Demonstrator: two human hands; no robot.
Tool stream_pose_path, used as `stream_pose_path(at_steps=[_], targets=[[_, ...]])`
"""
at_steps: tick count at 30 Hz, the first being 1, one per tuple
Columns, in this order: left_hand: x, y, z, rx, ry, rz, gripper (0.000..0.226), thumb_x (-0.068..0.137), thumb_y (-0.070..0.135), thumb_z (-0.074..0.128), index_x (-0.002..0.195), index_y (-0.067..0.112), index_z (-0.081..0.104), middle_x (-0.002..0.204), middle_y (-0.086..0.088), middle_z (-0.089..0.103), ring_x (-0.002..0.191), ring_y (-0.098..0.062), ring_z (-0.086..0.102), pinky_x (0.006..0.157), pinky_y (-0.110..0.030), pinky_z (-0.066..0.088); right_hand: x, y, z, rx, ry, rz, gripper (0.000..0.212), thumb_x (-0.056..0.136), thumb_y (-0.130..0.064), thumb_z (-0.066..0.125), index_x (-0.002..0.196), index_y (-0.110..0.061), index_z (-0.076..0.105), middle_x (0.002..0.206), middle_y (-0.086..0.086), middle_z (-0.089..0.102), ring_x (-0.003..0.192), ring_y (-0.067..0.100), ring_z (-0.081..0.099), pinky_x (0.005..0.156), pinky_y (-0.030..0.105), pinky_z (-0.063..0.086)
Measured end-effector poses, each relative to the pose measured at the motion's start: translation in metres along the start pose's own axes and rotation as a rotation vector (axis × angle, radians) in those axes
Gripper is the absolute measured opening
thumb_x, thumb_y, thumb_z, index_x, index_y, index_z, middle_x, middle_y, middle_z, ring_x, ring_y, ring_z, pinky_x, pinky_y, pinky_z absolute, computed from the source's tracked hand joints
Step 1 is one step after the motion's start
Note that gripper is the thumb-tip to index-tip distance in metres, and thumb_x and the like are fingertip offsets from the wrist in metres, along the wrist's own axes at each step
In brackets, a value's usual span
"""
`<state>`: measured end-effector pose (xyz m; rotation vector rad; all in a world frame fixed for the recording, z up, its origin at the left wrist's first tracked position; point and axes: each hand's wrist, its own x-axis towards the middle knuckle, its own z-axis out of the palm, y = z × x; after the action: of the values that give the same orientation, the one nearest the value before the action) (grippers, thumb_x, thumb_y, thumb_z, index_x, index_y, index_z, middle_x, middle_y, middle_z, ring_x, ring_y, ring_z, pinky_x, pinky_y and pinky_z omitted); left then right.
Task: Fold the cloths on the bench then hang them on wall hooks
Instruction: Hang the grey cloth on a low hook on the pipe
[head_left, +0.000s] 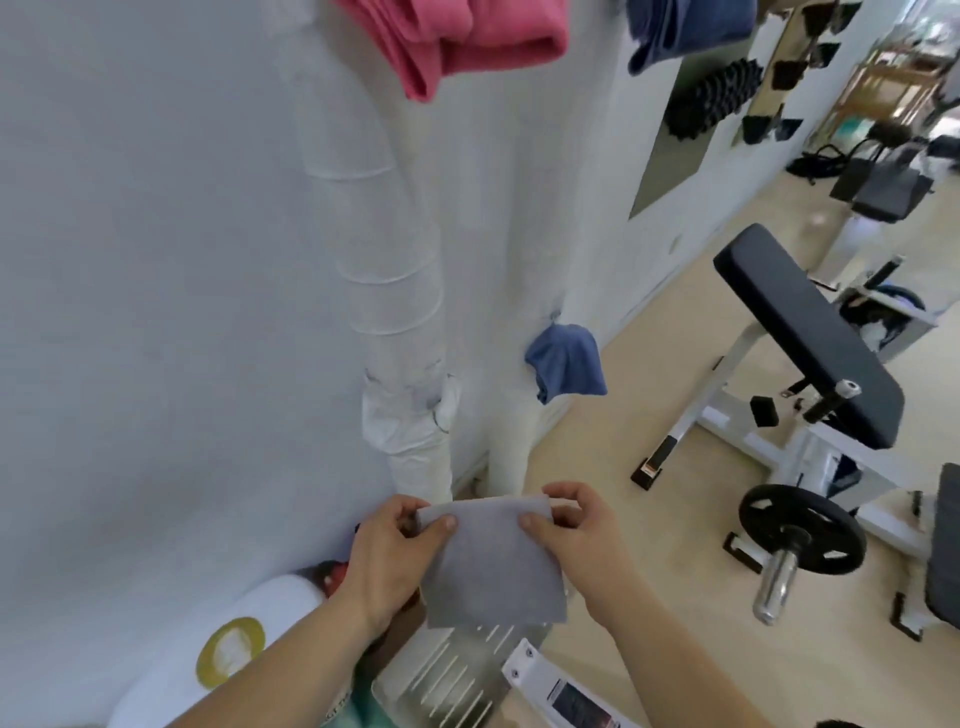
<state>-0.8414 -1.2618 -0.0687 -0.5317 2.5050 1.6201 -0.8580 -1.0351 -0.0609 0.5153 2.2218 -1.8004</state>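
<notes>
Both hands, left (387, 553) and right (576, 540), pinch the top corners of a small grey folded cloth (491, 564) near the white wall (156, 260), where pink (457, 36) and blue cloths (566, 364) hang.

Bright, even, diffuse light fills the room, with only faint shadows on the white wall (156, 260). The far room at 2 o'clock is washed out and soft. Wide-angle distortion curves the wrapped pipe (384, 270) and the wall edges. The whole frame is slightly soft, most at the edges; the pink cloth (457, 36) at 12 o'clock is blurred.
</notes>
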Motion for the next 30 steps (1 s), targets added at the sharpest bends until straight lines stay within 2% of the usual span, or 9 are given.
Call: stream_pose_path(at_steps=[7, 9, 14, 17, 21, 24, 26, 28, 30], targets=[[0.061, 0.037, 0.005, -0.174, 0.200, -0.079, 0.018, 0.083, 0.004, 0.074, 0.093, 0.019, 0.068, 0.085, -0.007, 0.075, 0.073, -0.025, 0.070, 0.070, -0.038, 0.059, 0.102, -0.053, 0.042, -0.284, 0.034, -0.346, 0.031, 0.080, -0.006, 0.059, 0.074, -0.030, 0.039, 0.061, -0.009, 0.039, 0.056, 0.012, 0.035, 0.056, 0.022, 0.034], [0.075, 0.038, 0.004, -0.169, 0.262, -0.087, 0.021, 0.081, 0.003, 0.069, 0.090, 0.022, 0.068, 0.082, -0.007, 0.075, 0.074, -0.030, 0.072, 0.070, -0.044, 0.061, 0.124, -0.061, 0.049, -0.365, -0.055, -0.373, 0.036, 0.083, -0.002, 0.057, 0.070, -0.031, 0.042, 0.064, -0.007, 0.045, 0.057, 0.011, 0.039, 0.054, 0.016, 0.036], [0.101, 0.027, 0.004, -0.126, 0.397, -0.152, 0.012, 0.081, 0.015, 0.072, 0.084, 0.025, 0.065, 0.080, -0.005, 0.074, 0.074, -0.029, 0.073, 0.070, -0.047, 0.063, 0.161, -0.074, 0.066, -0.408, -0.220, -0.370, 0.020, 0.088, -0.007, 0.062, 0.096, -0.026, 0.062, 0.095, -0.001, 0.064, 0.081, 0.018, 0.058, 0.064, 0.010, 0.039], [0.114, 0.026, 0.007, -0.115, 0.442, -0.186, 0.012, 0.084, 0.013, 0.072, 0.084, 0.022, 0.064, 0.079, -0.003, 0.074, 0.074, -0.028, 0.072, 0.066, -0.038, 0.060, 0.178, -0.074, 0.077, -0.571, -0.325, -0.403, 0.032, 0.087, -0.024, 0.074, 0.118, -0.025, 0.062, 0.117, -0.003, 0.054, 0.095, 0.016, 0.055, 0.081, 0.023, 0.045], [0.123, 0.023, 0.009, -0.038, 0.436, -0.219, 0.011, 0.086, 0.016, 0.072, 0.083, 0.023, 0.064, 0.079, 0.000, 0.071, 0.073, -0.019, 0.067, 0.063, -0.022, 0.050, 0.189, -0.073, 0.086, -0.717, -0.382, -0.427, 0.040, 0.090, -0.035, 0.073, 0.126, -0.023, 0.061, 0.119, -0.006, 0.045, 0.103, 0.017, 0.055, 0.089, 0.026, 0.043], [0.127, 0.018, 0.011, 0.020, 0.417, -0.255, 0.012, 0.087, 0.019, 0.071, 0.081, 0.023, 0.061, 0.073, 0.004, 0.067, 0.070, -0.015, 0.062, 0.054, -0.014, 0.040, 0.194, -0.069, 0.092, -0.795, -0.352, -0.453, 0.027, 0.094, -0.037, 0.067, 0.118, -0.026, 0.072, 0.118, -0.001, 0.050, 0.111, 0.025, 0.060, 0.092, 0.027, 0.044], [0.130, 0.017, 0.014, 0.063, 0.419, -0.283, 0.011, 0.088, 0.021, 0.068, 0.084, 0.021, 0.058, 0.076, 0.004, 0.064, 0.071, -0.015, 0.060, 0.054, -0.019, 0.039, 0.196, -0.070, 0.095, -0.848, -0.343, -0.484, 0.009, 0.093, -0.038, 0.066, 0.091, -0.039, 0.074, 0.110, -0.001, 0.052, 0.111, 0.025, 0.058, 0.089, 0.030, 0.046], [0.129, 0.020, 0.018, 0.158, 0.450, -0.258, 0.013, 0.088, 0.020, 0.065, 0.089, 0.019, 0.052, 0.088, 0.001, 0.059, 0.080, -0.020, 0.058, 0.063, -0.029, 0.044, 0.201, -0.070, 0.097, -0.883, -0.336, -0.507, 0.025, 0.091, -0.037, 0.067, 0.067, -0.042, 0.066, 0.103, 0.000, 0.052, 0.110, 0.022, 0.055, 0.084, 0.030, 0.046], [0.127, 0.019, 0.024, 0.342, 0.482, -0.064, 0.012, 0.086, 0.011, 0.060, 0.091, 0.017, 0.051, 0.097, -0.002, 0.054, 0.089, -0.024, 0.055, 0.072, -0.037, 0.048, 0.202, -0.076, 0.097, -0.928, -0.302, -0.510, 0.015, 0.090, -0.037, 0.068, 0.077, -0.035, 0.075, 0.105, -0.002, 0.048, 0.110, 0.020, 0.051, 0.082, 0.029, 0.045]])
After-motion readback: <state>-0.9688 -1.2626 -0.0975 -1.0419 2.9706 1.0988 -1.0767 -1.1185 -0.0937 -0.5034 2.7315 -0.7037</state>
